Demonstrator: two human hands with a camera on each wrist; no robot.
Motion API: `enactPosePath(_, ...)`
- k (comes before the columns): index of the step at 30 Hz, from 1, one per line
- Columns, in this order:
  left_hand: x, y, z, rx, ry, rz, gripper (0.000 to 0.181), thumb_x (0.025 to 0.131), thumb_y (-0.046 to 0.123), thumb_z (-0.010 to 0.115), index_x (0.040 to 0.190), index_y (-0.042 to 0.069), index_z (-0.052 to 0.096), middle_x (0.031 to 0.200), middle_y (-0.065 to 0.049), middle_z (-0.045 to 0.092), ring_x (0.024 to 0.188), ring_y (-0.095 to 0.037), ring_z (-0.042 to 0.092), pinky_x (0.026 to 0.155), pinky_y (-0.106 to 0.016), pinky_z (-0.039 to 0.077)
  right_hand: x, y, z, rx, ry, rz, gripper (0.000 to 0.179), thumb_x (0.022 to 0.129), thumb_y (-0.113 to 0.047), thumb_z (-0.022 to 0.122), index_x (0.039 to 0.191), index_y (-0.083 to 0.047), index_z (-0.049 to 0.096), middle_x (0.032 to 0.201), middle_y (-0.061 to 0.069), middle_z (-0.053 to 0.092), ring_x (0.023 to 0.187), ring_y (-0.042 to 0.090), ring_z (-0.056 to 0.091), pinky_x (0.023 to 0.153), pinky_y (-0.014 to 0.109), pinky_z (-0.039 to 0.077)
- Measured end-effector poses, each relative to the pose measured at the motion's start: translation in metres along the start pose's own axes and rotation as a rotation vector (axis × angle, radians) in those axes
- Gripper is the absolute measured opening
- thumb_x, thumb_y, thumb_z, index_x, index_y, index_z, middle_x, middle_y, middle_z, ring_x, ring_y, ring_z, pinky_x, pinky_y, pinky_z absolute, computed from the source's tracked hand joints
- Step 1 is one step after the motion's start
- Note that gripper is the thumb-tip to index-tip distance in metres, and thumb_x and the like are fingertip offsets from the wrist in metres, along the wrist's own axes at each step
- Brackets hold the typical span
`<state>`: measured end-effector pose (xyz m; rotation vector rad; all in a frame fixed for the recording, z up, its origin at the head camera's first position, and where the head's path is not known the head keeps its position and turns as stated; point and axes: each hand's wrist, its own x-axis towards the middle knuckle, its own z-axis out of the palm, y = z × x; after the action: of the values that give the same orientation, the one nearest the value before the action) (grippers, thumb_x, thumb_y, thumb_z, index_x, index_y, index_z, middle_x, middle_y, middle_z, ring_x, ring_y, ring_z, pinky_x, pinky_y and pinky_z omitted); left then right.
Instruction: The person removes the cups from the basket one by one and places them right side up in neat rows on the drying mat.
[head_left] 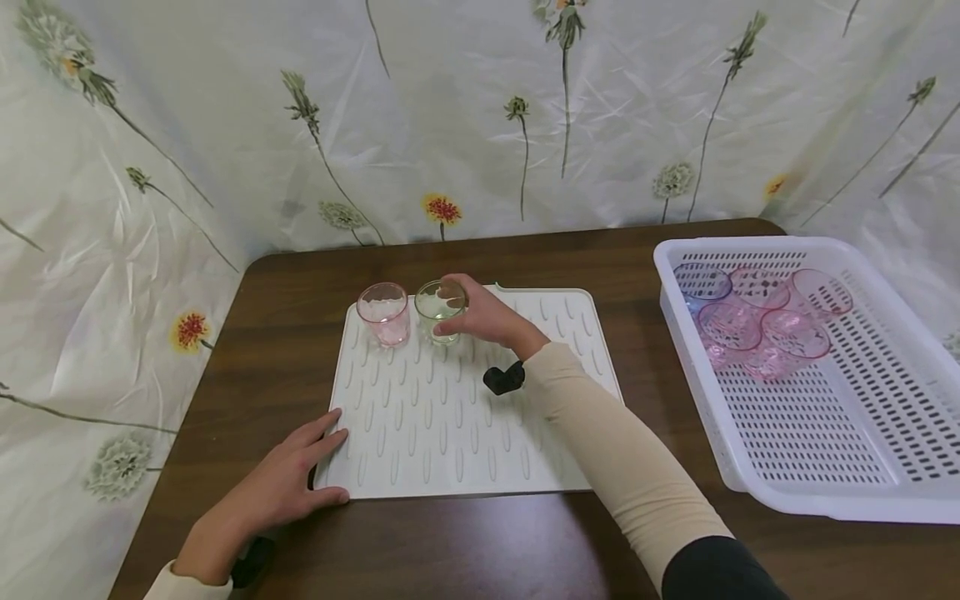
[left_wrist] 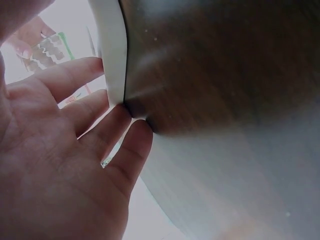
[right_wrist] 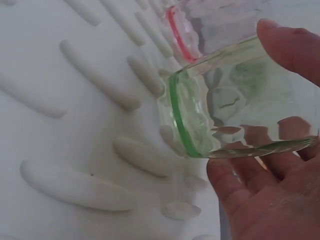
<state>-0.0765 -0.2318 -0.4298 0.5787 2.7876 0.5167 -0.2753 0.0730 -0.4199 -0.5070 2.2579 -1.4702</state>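
My right hand (head_left: 491,318) holds a clear green-tinted glass (head_left: 432,310) near the back edge of a white ridged mat (head_left: 442,446). In the right wrist view the thumb lies on one side of the glass and the fingers curve round the other, with its green base (right_wrist: 181,115) close against the mat. Just left of it a pink-tinted glass (head_left: 385,318) stands upright on the mat. My left hand (head_left: 277,483) rests at the mat's left front corner, fingers spread; the left wrist view shows its fingertips touching the mat's edge (left_wrist: 114,55).
On the right of the brown wooden table (head_left: 480,546) sits a white perforated plastic basket (head_left: 697,408). Inside it, several pink glasses (head_left: 795,337) and one blue glass (head_left: 701,283) cluster at the back left. A flowered sheet (head_left: 465,125) hangs behind the table.
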Motion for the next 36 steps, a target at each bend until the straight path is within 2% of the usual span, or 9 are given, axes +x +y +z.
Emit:
enactPosePath(12,-0.001,0.001,0.000,0.005,0.015,0.011,0.079,0.077,0.043,0.082,0.140,0.004,0.056,0.157,-0.019,0.039,0.139,-0.043,0.043,0.105,-0.058,0.043,-0.001,0.007,0.006,-0.054,0.020,-0.020,0.086,0.087,-0.023,0.077,0.153,-0.014,0.023,0.152,0.009,0.046,0.143,0.023,0.044,0.115,0.044,0.040)
enactPosePath(15,-0.001,0.001,0.002,0.012,0.023,0.015,0.079,0.076,0.043,0.083,0.140,0.004,0.056,0.156,-0.019,0.040,0.138,-0.042,0.044,0.104,-0.058,0.044,-0.001,0.007,0.006,-0.101,0.028,-0.005,0.089,0.085,-0.026,0.079,0.154,-0.018,0.023,0.151,0.008,0.048,0.138,0.023,0.048,0.113,0.044,0.041)
enactPosePath(18,-0.002,0.001,0.004,0.019,0.034,0.021,0.078,0.076,0.042,0.083,0.139,0.004,0.057,0.155,-0.019,0.041,0.137,-0.042,0.046,0.103,-0.057,0.045,-0.001,0.005,0.003,-0.174,0.019,0.030,0.098,0.082,-0.032,0.082,0.157,-0.022,0.019,0.154,0.007,0.043,0.138,0.024,0.047,0.112,0.047,0.041)
enactPosePath(22,0.000,0.001,0.005,0.025,0.038,0.025,0.079,0.076,0.043,0.083,0.139,0.004,0.057,0.155,-0.018,0.041,0.137,-0.041,0.046,0.104,-0.057,0.045,-0.005,-0.005,-0.010,-0.284,-0.004,0.050,0.108,0.080,-0.040,0.082,0.160,-0.023,0.012,0.161,0.007,0.032,0.146,0.025,0.038,0.115,0.049,0.037)
enactPosePath(29,0.001,-0.001,0.003,0.024,0.030,0.016,0.080,0.076,0.045,0.083,0.140,0.005,0.056,0.156,-0.018,0.040,0.138,-0.041,0.045,0.105,-0.057,0.044,-0.022,-0.037,-0.047,-0.514,-0.036,-0.032,0.104,0.086,-0.044,0.075,0.160,-0.012,0.010,0.160,0.016,0.033,0.150,0.030,0.032,0.118,0.048,0.034)
enactPosePath(32,0.001,0.000,0.003,0.021,0.029,0.018,0.080,0.076,0.045,0.083,0.140,0.004,0.056,0.156,-0.019,0.040,0.138,-0.042,0.045,0.105,-0.057,0.044,-0.034,-0.048,-0.062,-0.571,-0.021,-0.046,0.097,0.090,-0.042,0.071,0.160,-0.010,0.012,0.160,0.017,0.033,0.149,0.032,0.031,0.117,0.049,0.034)
enactPosePath(36,0.001,0.000,0.004,0.025,0.034,0.030,0.079,0.076,0.043,0.083,0.139,0.004,0.057,0.155,-0.019,0.041,0.137,-0.042,0.045,0.104,-0.057,0.045,-0.054,-0.055,-0.079,-0.586,0.002,-0.041,0.090,0.093,-0.039,0.067,0.159,-0.010,0.013,0.160,0.013,0.033,0.149,0.030,0.033,0.117,0.049,0.034)
